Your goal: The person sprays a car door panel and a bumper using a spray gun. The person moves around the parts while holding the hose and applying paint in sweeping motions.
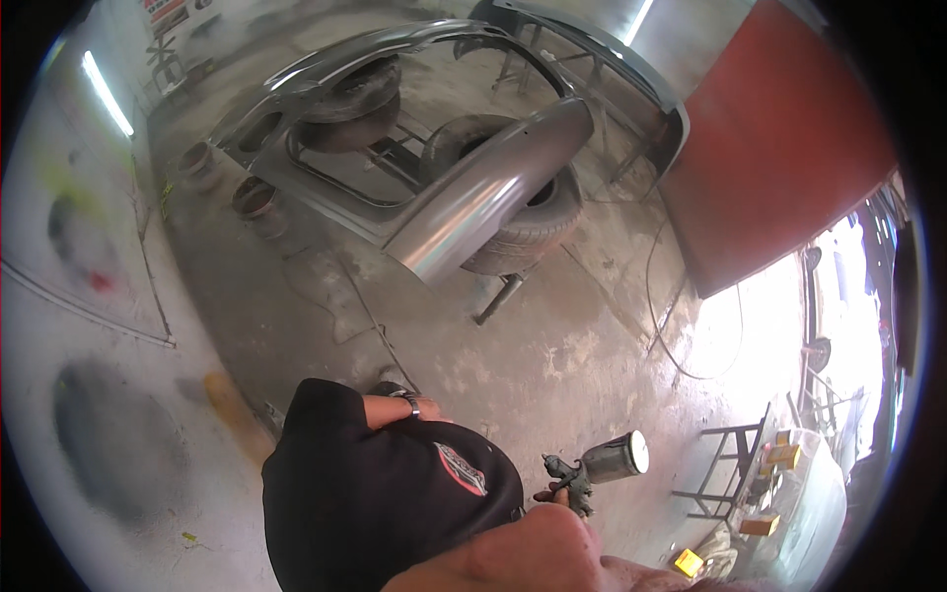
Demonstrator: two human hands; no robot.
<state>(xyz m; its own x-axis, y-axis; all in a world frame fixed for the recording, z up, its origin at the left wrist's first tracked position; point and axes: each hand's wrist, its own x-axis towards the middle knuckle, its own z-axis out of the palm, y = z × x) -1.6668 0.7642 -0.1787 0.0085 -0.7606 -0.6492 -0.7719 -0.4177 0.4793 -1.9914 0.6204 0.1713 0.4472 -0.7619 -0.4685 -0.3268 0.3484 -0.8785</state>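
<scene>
1. We look down on a workshop floor (552, 375) from above our own black shirt (385, 503), which fills the lower left.
2. Our right grip (554, 496), partly hidden below, is wrapped around a spray gun (571, 478), just beyond the shirt's right edge.
3. The gun's metal cup (610, 459) reaches rightward and slightly upward from that grip, its pale round lid (640, 453) facing away from us.
4. Our left grip (431, 407), with a wristwatch (410, 404) behind it, is at the shirt's far edge; we cannot tell whether its fingers are curled or loose.
5. Ahead, up and left of the gun and well apart from it, a silver-grey curved car panel (483, 202) lies across a tyre (547, 229). Its long axis slants from near left to far right, and its near end looks closer to our left grip than to the gun.
6. Beyond are a grey car body frame (335, 202) and, rightward, a large red panel (779, 148).
</scene>
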